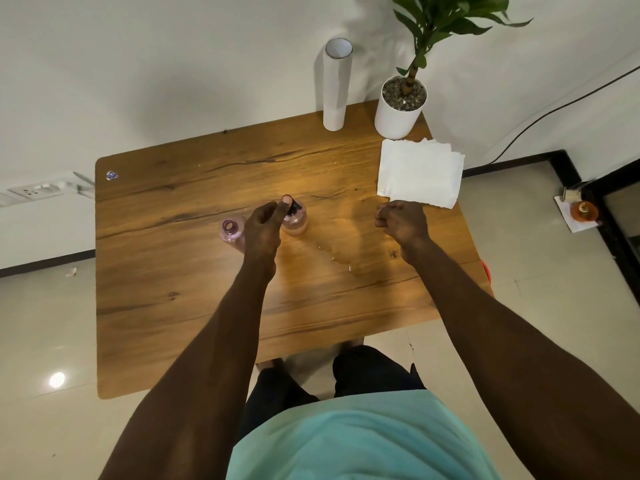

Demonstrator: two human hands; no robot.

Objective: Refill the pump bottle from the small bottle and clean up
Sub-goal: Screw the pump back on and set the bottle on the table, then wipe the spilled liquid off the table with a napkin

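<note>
Seemingly refilling is done: the left hand [265, 221] pinches the pump bottle [294, 220] head mid-tabletop, beside the open small bottle [231, 231]. The right hand [401, 221], curled empty, nears the tissues [420, 173]; next, wiping the spill [341, 261].

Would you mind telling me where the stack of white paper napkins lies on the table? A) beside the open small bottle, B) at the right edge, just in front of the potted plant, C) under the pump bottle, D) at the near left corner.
B: the napkins lie at the right edge of the table, just in front of the potted plant, apart from both bottles.
</note>
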